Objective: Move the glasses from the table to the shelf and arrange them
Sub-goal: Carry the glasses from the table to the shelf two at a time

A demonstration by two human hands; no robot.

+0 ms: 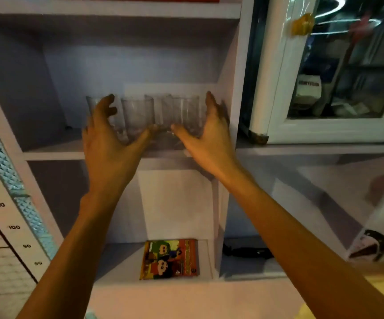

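Observation:
Several clear drinking glasses (pixel 138 113) stand upright in a tight cluster on the middle board of a white shelf (pixel 52 155), towards its right wall. My left hand (pixel 110 146) cups the cluster's left side; its fingers curl at the leftmost glass and its thumb lies along the front. On the right side my right hand (pixel 209 139) mirrors it, fingers up beside the shelf wall, thumb in front. Both hands are spread wide and their thumbs nearly meet. No glass is lifted.
The left half of that shelf board is bare. A colourful comic book (pixel 169 259) lies in the compartment below. To the right stand a white glass-door cabinet (pixel 324 77) and, lower down, a black object (pixel 246 252). A height chart (pixel 6 215) hangs at the left.

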